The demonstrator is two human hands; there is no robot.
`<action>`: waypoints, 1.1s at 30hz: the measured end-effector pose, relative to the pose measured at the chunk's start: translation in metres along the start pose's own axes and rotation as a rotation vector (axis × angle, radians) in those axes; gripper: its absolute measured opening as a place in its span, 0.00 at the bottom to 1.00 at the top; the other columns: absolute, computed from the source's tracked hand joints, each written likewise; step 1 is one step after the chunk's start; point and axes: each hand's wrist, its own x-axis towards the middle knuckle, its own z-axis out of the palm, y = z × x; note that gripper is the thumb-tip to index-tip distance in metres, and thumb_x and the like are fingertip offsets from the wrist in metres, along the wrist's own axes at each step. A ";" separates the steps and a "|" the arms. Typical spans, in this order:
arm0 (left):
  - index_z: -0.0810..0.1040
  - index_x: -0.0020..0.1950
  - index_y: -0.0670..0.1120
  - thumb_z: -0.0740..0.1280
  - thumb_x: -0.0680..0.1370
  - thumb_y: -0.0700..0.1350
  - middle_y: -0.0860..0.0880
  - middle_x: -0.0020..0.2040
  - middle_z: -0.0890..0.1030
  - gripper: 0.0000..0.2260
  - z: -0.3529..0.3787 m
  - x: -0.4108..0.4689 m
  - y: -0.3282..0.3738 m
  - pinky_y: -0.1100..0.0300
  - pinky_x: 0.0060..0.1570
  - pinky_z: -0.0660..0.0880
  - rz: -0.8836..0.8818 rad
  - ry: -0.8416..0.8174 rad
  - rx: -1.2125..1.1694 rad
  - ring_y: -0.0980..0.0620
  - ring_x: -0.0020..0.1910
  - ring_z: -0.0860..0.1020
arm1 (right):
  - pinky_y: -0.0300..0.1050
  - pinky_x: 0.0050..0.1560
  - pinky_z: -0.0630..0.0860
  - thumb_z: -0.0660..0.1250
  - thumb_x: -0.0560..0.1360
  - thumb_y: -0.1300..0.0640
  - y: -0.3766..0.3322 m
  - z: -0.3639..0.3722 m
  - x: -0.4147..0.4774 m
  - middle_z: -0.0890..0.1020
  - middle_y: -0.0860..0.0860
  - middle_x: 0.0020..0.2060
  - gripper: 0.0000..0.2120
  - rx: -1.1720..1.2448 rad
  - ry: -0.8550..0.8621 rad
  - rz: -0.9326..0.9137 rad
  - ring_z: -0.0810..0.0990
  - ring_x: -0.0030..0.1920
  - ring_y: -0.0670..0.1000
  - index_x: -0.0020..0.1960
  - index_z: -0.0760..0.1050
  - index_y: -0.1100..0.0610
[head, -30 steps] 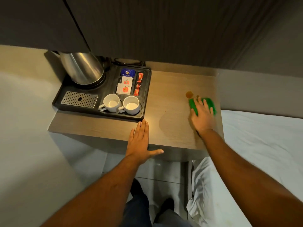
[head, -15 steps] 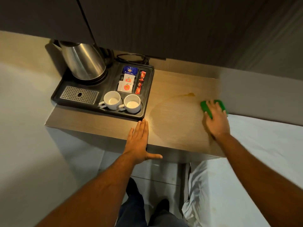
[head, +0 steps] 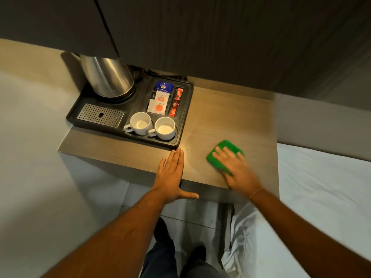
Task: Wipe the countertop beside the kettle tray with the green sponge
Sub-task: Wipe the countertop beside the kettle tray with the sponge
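The green sponge [head: 217,156] lies flat on the wooden countertop [head: 230,117], near its front edge and right of the kettle tray. My right hand [head: 236,169] presses down on the sponge with fingers spread and covers its near half. My left hand [head: 170,175] rests flat and open on the counter's front edge, fingertips just short of the tray's front right corner, thumb hanging off the edge. The black kettle tray [head: 184,125] takes up the counter's left part. A damp sheen shows on the wood between my hands.
A steel kettle [head: 108,79], a metal drip grate [head: 100,115], two white cups [head: 152,126] and sachets [head: 160,101] sit in the tray. Dark cabinets [head: 200,37] overhang the counter. A white-sheeted bed [head: 321,197] adjoins the counter's right side.
My right hand has swept the sponge from the far right of the counter toward me and leftward, to the front middle. The orange spot no longer shows. My left hand stays in place.
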 end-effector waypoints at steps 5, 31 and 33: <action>0.27 0.85 0.46 0.67 0.62 0.85 0.48 0.87 0.28 0.73 0.000 0.001 -0.001 0.41 0.83 0.32 -0.007 -0.005 0.007 0.49 0.84 0.26 | 0.61 0.83 0.49 0.56 0.87 0.55 0.053 -0.067 0.111 0.56 0.50 0.85 0.26 0.077 0.184 0.464 0.51 0.85 0.53 0.84 0.58 0.49; 0.26 0.84 0.46 0.66 0.61 0.85 0.48 0.87 0.28 0.74 0.008 0.002 -0.004 0.39 0.82 0.33 0.010 0.033 0.038 0.47 0.85 0.28 | 0.58 0.83 0.48 0.56 0.86 0.55 0.068 -0.069 0.137 0.54 0.51 0.85 0.28 0.010 0.187 0.511 0.51 0.85 0.55 0.85 0.55 0.49; 0.26 0.84 0.45 0.66 0.61 0.85 0.48 0.87 0.28 0.74 0.008 0.001 -0.004 0.38 0.82 0.34 0.011 0.032 0.055 0.46 0.85 0.29 | 0.59 0.83 0.47 0.55 0.86 0.57 0.093 -0.077 0.095 0.55 0.52 0.85 0.27 0.044 0.227 0.613 0.50 0.85 0.55 0.85 0.55 0.51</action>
